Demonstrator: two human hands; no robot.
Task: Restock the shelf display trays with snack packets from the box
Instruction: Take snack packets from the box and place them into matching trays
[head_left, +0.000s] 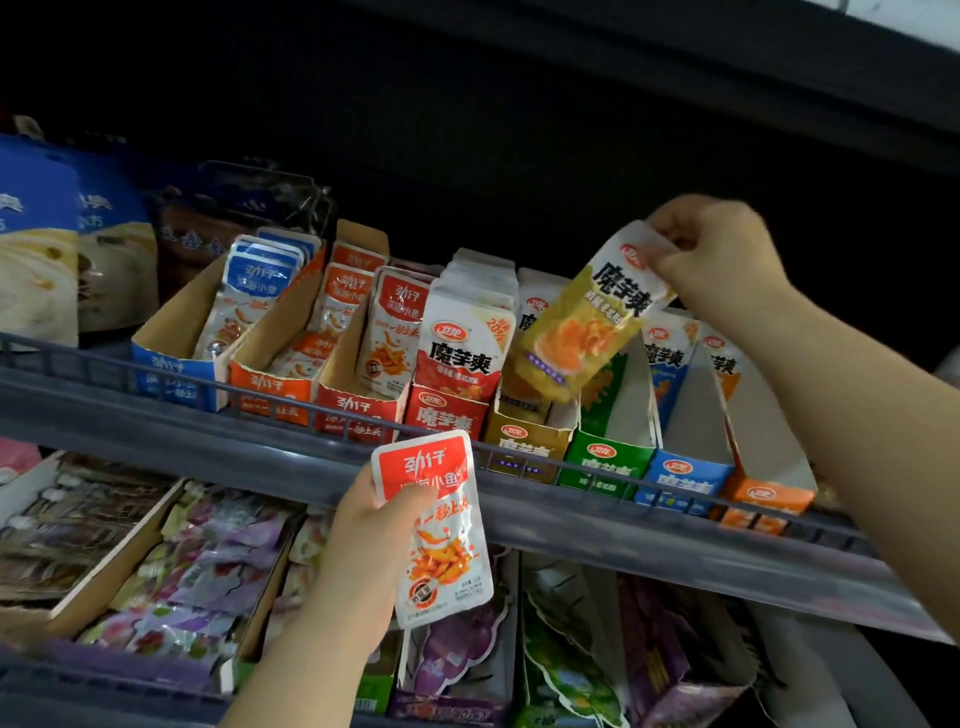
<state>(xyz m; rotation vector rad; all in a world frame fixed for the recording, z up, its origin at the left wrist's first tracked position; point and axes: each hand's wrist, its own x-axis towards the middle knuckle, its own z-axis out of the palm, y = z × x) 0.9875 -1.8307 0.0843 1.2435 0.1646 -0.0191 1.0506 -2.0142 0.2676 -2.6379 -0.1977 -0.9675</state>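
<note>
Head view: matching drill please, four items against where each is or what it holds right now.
Items:
1 yellow packet
2 red packet
3 green tray
4 far-left blue tray

Places or states:
A holds blue-topped packets
B in the left hand, below the tray row
C right beside the yellow tray
D pinched by the right hand, over the trays

Pairs: 1-D, 2-B, 3-C, 4-A
</note>
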